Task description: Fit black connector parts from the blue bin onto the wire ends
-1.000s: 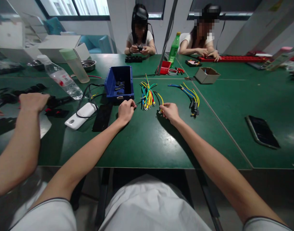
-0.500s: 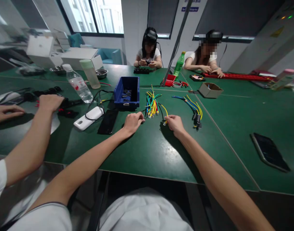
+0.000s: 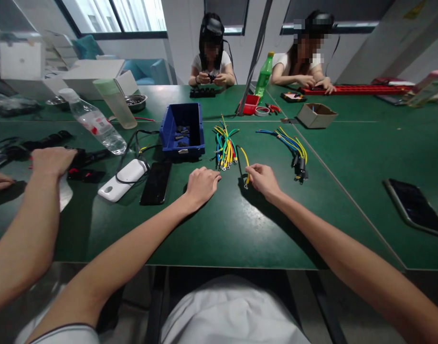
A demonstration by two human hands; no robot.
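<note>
My right hand (image 3: 264, 181) pinches a short yellow wire (image 3: 246, 160) near its lower end, where a metal ring terminal shows just below the fingers. The wire curves up and away to the left. My left hand (image 3: 203, 185) rests on the green table with its fingers curled together. Whatever those fingers hold, if anything, is hidden. Just beyond it lies a loose bundle of yellow, green, blue and red wires (image 3: 226, 150) with ring terminals at the near ends. Right of my right hand lies a second group of blue and yellow wires (image 3: 289, 145) with black sleeves (image 3: 300, 166).
A blue bin (image 3: 183, 152) with small black parts stands behind my left hand. Left of it lie a black phone (image 3: 155, 184), a white power bank (image 3: 123, 181) and a bottle (image 3: 97, 124). Another person's arm (image 3: 43, 191) reaches in at left. Far right lies another phone (image 3: 415, 206).
My view has shifted slightly, so most things sit differently in it. The yellow wire stays in my right hand. My left hand's fingers look more turned down towards the table.
</note>
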